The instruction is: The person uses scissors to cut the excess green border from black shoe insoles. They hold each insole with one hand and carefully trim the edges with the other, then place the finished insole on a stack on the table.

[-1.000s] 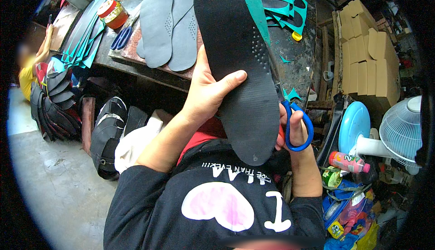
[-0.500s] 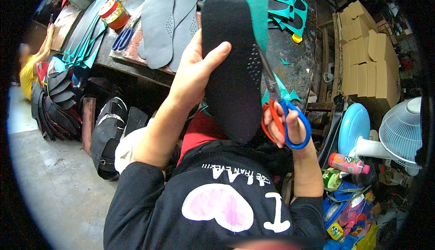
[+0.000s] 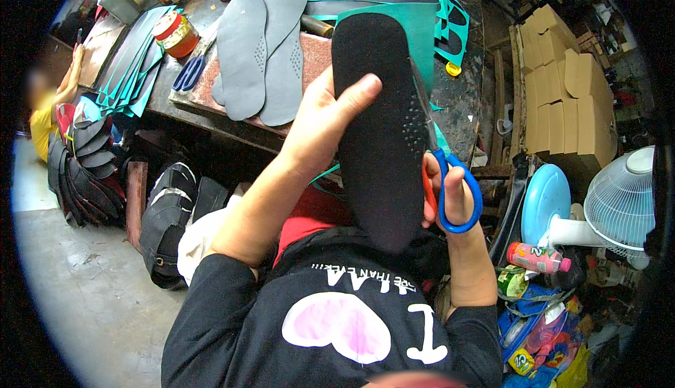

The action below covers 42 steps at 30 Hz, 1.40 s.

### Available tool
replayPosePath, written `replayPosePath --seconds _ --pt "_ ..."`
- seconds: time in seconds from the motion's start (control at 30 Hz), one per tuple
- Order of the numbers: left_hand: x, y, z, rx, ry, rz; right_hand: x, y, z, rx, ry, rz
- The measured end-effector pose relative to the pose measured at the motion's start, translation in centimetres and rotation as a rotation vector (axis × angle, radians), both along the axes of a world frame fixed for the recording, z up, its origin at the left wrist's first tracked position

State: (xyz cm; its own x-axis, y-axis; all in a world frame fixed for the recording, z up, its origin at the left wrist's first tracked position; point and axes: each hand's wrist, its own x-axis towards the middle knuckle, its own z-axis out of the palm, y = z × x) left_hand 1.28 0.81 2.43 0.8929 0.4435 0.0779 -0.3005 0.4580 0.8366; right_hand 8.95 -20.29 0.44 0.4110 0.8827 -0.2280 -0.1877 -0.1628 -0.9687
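Note:
My left hand (image 3: 320,117) is closed on a black insole (image 3: 376,156), its thumb lying across the upper face. A cluster of small raised dots marks the insole's right side. Teal sheet (image 3: 424,26) still borders its far right edge. My right hand (image 3: 453,194) grips a pair of scissors (image 3: 477,208) with one blue and one red handle. Their blades lie along the insole's right edge, partly hidden behind it. On the worktable beyond my left hand lie grey insoles (image 3: 242,57) with similar dots.
The worktable (image 3: 464,121) also bears cut teal sheets (image 3: 133,61), a red-lidded jar (image 3: 176,34), dark-blue-handled scissors (image 3: 188,73) and a yellow cap (image 3: 453,69). Cardboard boxes (image 3: 562,99) and a fan (image 3: 619,191) stand at right. A person in yellow (image 3: 42,124) sits far left.
The black insole has come slightly nearer and to the right in my left hand. The scissors have advanced along its right edge toward the far end, and their handles look closer together.

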Motion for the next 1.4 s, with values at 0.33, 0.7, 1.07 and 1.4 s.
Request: replayPosePath --seconds 0.33,0.7,1.07,1.4 --pt "0.8 -0.1 0.4 0.199 -0.031 0.214 0.0 0.4 0.5 0.018 -0.032 0.025" --pt "1.0 -2.4 -0.2 0.071 -0.062 0.165 -1.3 2.1 1.3 0.222 0.038 -0.132" --pt "2.1 -0.6 0.5 0.006 -0.019 0.059 0.4 1.6 0.4 0.133 -0.096 -0.137" --pt "2.0 0.7 1.3 0.224 0.051 -0.104 0.9 2.1 2.9 0.146 0.033 -0.019"
